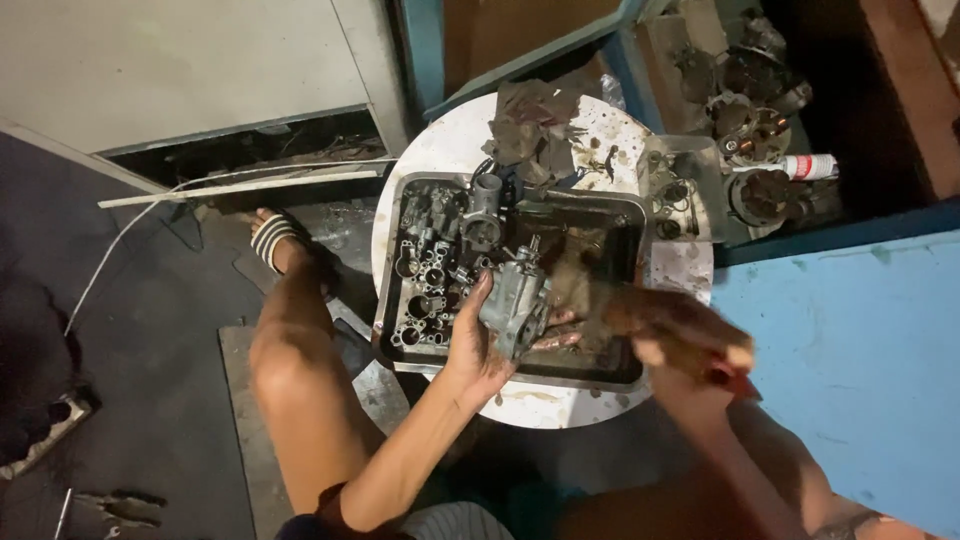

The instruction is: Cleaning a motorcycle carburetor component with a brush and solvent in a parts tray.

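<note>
My left hand point(487, 340) grips a grey metal carburetor body point(516, 296) from below, holding it over a dark metal tray point(388, 262). My right hand point(680, 338) is blurred just to the right of it, wet and dirty, closed on a small red-handled tool point(735, 380) whose tip I cannot make out. The tray holds murky liquid, several metal carburetor parts point(430, 270) on its left side and another carburetor piece point(482, 215) near its far edge.
The tray sits on a round white stool top point(560, 405). Dirty rags point(532, 130) lie at its far side. More engine parts point(755, 110) and a white spray can point(808, 166) rest on a shelf to the right. A blue wall panel point(850, 350) stands at right; pliers point(125, 505) lie on the floor.
</note>
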